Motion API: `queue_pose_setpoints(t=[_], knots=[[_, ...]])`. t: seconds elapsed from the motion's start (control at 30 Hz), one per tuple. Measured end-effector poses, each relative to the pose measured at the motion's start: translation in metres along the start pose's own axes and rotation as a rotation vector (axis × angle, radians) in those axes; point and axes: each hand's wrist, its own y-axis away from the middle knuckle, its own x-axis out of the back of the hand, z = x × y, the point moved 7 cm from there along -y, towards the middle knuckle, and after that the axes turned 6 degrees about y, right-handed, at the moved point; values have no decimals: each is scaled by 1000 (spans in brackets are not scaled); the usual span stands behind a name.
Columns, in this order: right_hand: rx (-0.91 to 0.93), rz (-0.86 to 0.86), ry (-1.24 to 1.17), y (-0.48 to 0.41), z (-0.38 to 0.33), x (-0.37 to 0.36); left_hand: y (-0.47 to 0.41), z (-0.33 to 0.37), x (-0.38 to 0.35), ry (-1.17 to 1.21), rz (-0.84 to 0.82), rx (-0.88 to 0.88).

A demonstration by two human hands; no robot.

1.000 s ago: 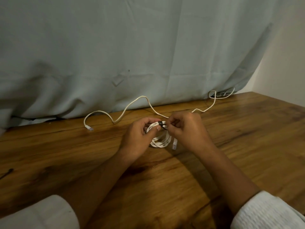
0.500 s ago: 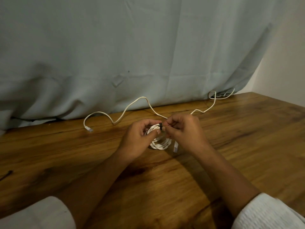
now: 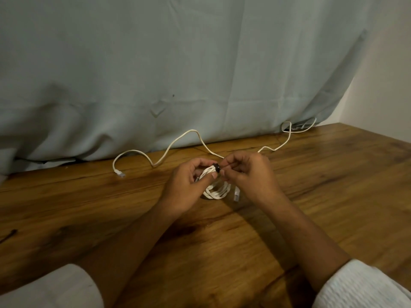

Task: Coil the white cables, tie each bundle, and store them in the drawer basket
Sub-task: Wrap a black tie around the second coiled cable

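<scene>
Holds the coiled white bundle (image 3: pixel 216 192) in the left hand (image 3: pixel 189 185), grip clamped on the upper strands, thumb pressed under them. Cannot tell whether the lowest loops touch the table (image 3: pixel 333 196) or hang just above it. Pinches the thin tail of the black tie (image 3: pixel 216 168) with the right hand (image 3: pixel 246 174), grip closed on it right beside the top of the coil.

Against a second ago, shows the right fingertips drawn slightly rightward off the wrap, with a short dark strand now stretched between tie and fingers. Keeps the bundle in nearly the same spot, plug end (image 3: pixel 236 194) dangling at its right.

Reads as cinching: wrap already round the coil, tail being pulled snug. Puts this bundle close to tied but not yet stored. Shows no drawer basket anywhere.

Leaves the loose white cable (image 3: pixel 178 143) uncoiled and unmoved along the far edge of the table below the grey cloth (image 3: pixel 200 63). Leaves a small dark strip (image 3: pixel 9 234), perhaps a spare tie, at the left edge.
</scene>
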Motion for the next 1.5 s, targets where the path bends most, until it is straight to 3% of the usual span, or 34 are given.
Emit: queue_pose_setpoints(t=[0.47, 1.03, 1.5], knots=[[51, 12, -67, 2, -5, -3, -3, 4, 3, 105, 22, -57], [-57, -42, -323, 0, -1, -1, -6, -3, 5, 125, 24, -27], [19, 35, -130, -2, -1, 8, -6, -6, 7, 68, 35, -48]])
